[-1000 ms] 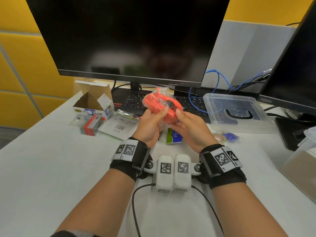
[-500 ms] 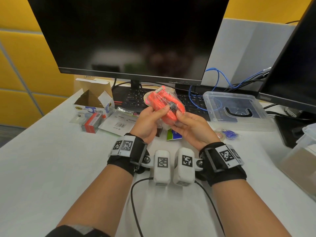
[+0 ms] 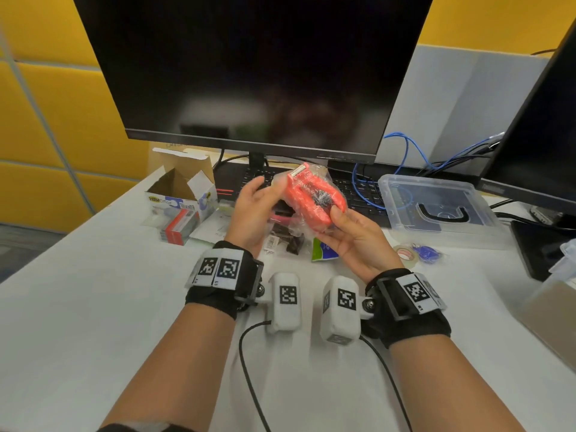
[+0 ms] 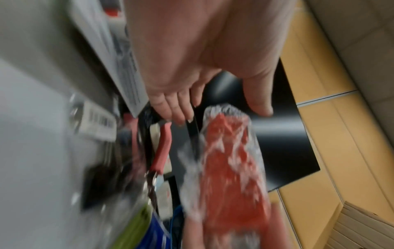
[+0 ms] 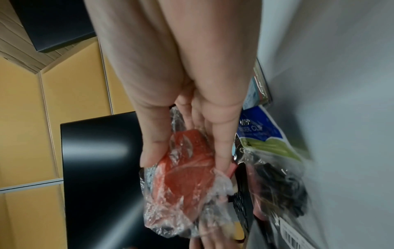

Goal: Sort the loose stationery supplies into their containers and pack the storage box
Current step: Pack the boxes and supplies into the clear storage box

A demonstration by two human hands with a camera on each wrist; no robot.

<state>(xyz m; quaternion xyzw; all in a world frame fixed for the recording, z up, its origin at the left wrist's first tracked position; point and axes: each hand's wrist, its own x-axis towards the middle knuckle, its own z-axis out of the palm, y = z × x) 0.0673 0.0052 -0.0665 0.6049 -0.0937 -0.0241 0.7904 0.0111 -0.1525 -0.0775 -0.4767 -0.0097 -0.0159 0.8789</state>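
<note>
Held up over the white table (image 3: 78, 307), just in front of the monitor (image 3: 249, 73): an orange-red stapler in a clear plastic bag (image 3: 314, 194). Gripped at its near end by the right hand (image 3: 355, 241), thumb on top and fingers curled beneath the crinkled plastic. Left hand (image 3: 252, 213) beside the bag's left edge, fingers relaxed and spread; cannot tell whether touching. Below on the table, a bag of black binder clips (image 3: 286, 241) and a green-and-blue packet (image 3: 324, 251). Far left, an open cardboard box (image 3: 184, 188) with a small red-and-white box (image 3: 177, 229) near it. Right, a clear storage box (image 3: 436, 207) with its lid on, a tape roll (image 3: 405, 254) just beside its near edge.
</note>
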